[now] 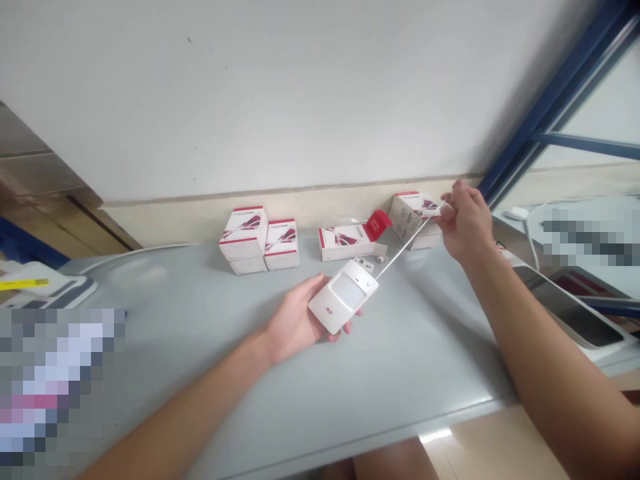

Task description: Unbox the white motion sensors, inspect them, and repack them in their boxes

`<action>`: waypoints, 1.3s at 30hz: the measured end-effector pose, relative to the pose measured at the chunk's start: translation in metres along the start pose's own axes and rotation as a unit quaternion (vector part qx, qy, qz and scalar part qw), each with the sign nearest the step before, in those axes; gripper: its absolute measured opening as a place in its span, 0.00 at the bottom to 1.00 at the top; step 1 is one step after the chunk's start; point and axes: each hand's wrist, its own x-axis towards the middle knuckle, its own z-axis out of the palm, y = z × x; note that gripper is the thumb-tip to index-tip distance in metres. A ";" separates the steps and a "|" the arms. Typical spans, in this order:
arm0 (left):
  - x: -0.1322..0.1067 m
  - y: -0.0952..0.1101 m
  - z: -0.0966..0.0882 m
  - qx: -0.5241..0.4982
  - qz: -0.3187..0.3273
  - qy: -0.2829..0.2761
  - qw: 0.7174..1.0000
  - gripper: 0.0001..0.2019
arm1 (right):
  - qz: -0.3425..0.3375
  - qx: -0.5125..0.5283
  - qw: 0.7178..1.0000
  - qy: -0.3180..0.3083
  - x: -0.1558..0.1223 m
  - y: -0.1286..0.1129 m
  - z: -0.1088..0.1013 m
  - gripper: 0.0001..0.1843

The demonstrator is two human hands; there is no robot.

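My left hand (300,320) holds a white motion detector (345,297) from below, its windowed front facing up. A thin, straight, pale antenna (407,244) slants up and right from the detector's top edge. My right hand (466,220) has its fingertips pinched on the far end of this antenna, above the table. Just behind the detector lies an opened red-and-white box (345,241), its red flap raised. A small white bracket-like part (364,264) shows at the detector's upper edge, partly hidden.
Closed red-and-white boxes (243,233) stand by the wall on the left, and more boxes (407,217) stand behind my right hand. A white device with a dark panel (570,303) lies at right. A blue metal frame (555,100) rises there. A pixelated area covers the lower left.
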 end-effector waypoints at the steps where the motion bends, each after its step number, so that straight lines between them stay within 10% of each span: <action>1: 0.000 0.000 0.000 0.002 0.000 0.002 1.000 0.26 | 0.003 0.006 1.000 -0.009 -0.001 0.000 0.001 0.19; 11: -0.002 -0.001 0.001 -0.026 0.006 0.018 0.999 0.25 | -0.017 0.006 1.000 -0.015 -0.011 0.009 0.010 0.18; 39: -0.002 -0.002 0.003 -0.150 0.071 0.125 0.978 0.17 | -0.039 -0.224 0.914 -0.336 -0.105 0.013 0.049 0.16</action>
